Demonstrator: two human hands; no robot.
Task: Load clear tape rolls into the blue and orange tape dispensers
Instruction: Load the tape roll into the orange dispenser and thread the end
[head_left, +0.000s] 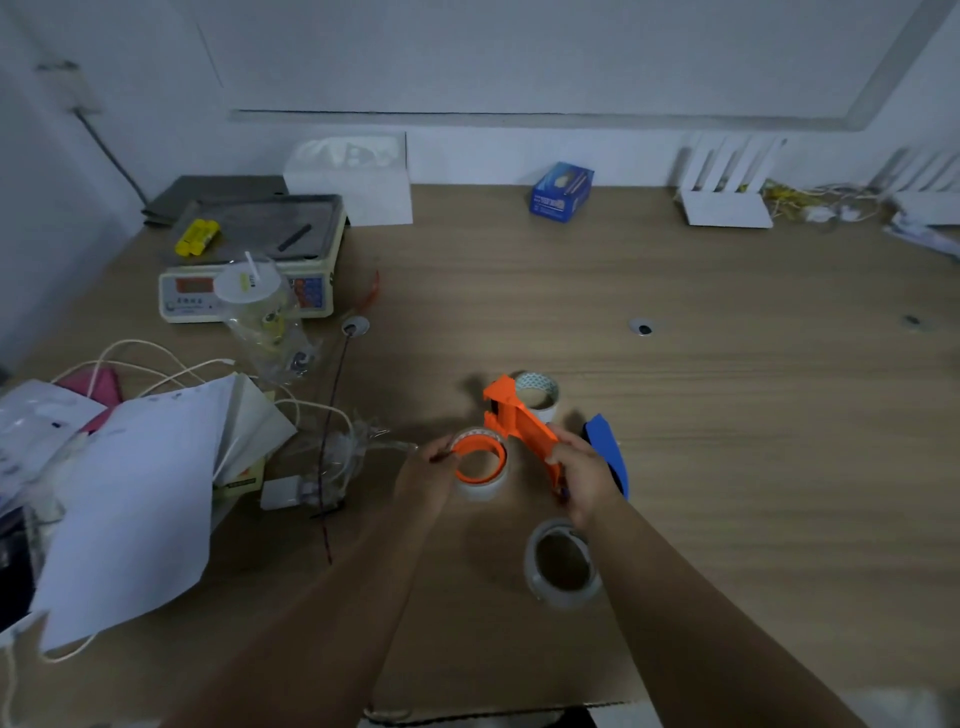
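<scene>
The left grip (428, 470) is narrow, fingertips pinching the near-left rim of a clear tape roll (483, 486) that has an orange hub (462, 473) sitting inside its core. The right grip (584, 475) is wrapped around the handle of the orange tape dispenser (519, 421), whose head points away and to the left, just beside the roll. Whether the hub is already joined to the dispenser frame cannot be told.

By the look of it, the orange dispenser is mid-loading: its roll is on the hub, but no tape is visibly threaded to the cutter. The blue tape dispenser (610, 452) lies on the worktop (727, 415) just behind the right grip with no roll seen in it, so that half seems still to do. Two more rolls wait: a spare roll (535, 571) beneath the right wrist and a far roll (549, 413) behind the orange head.

Loose papers (140, 493) and a dark cord (326, 467) crowd the left side near the left grip. To the right and beyond the worktop is open; its near edge runs under the forearms, with the spare roll nearest to it.
</scene>
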